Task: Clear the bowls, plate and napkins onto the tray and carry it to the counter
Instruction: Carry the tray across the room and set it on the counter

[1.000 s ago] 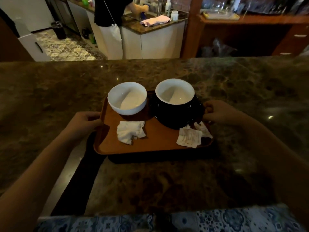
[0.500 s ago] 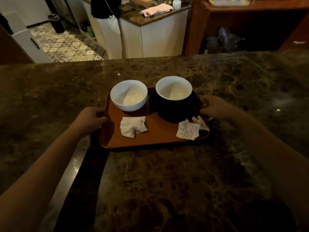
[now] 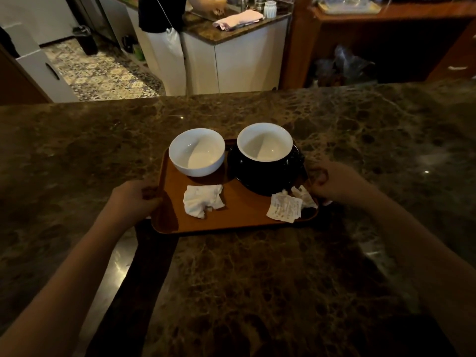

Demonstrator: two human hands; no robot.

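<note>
An orange-brown tray rests on the dark marble counter. On it stand a white bowl at the back left and a black bowl with a white inside on a black plate at the back right. A crumpled white napkin lies in the tray's middle, and two more napkins lie at its right front. My left hand grips the tray's left edge. My right hand grips the right edge.
Beyond the counter's far edge a person stands at a white kitchen unit with a pink cloth on top. A wooden shelf unit stands at the back right. Patterned floor tiles show at the back left.
The tray has moved forward over the counter, away from me, and now sits on the marble. Both hands stay on its edges.
</note>
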